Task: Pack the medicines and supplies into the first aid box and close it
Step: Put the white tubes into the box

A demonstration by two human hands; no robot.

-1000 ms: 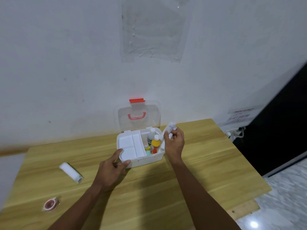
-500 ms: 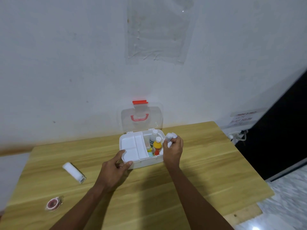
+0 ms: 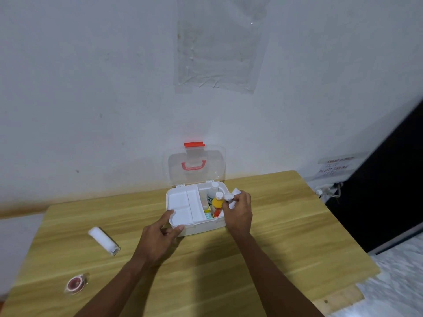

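Hidden: small white item mostly covered by the right hand; possibly a capped bottle.
Right grip: curled round that item, over the box's 3 o'clock end.
Left grip: left hand pinches the first aid box at its 7 o'clock corner.
Box: on the worktop, clear lid upright at 12 o'clock; yellow bottle and white bottle inside, beside the held item.
Around: bandage roll and tape roll at 8 o'clock, well apart.

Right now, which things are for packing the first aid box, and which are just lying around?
For the job: first aid box, gripped by the left hand; small white bottle in the right hand; yellow bottle; white roll; red tape roll.
Just there: plastic sheet on the wall; paper sign; wall cables.
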